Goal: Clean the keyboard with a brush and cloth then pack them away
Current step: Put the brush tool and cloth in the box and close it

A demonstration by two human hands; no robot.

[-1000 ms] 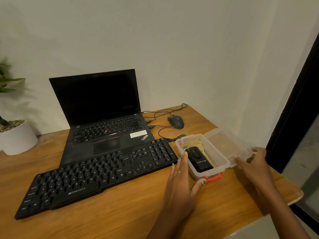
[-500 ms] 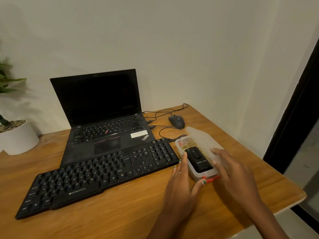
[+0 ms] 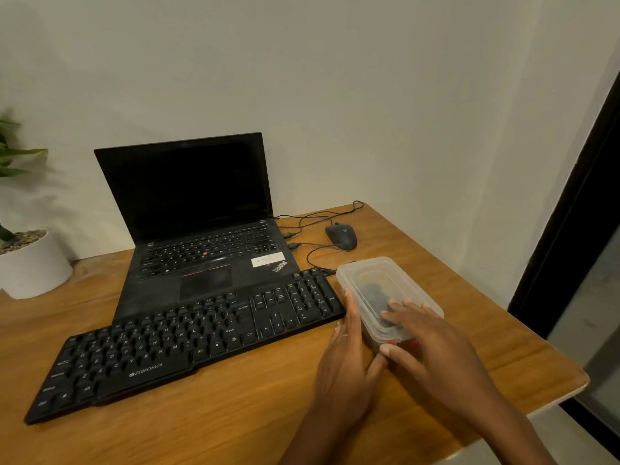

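The clear plastic box [image 3: 389, 297] sits on the wooden desk [image 3: 235, 414], just beside the right end of the black keyboard [image 3: 188, 344]; its lid is down, and a dark thing, likely the brush, shows dimly inside; the left hand [image 3: 345, 370] rests flat against the box's side, fingers straight, probably so the box cannot slide; the right hand [image 3: 432, 344] lies flat on the lid with straight fingers, pressing it, likely to snap it closed.

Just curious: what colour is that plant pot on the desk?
White; the pot shows at the left edge of the head view.
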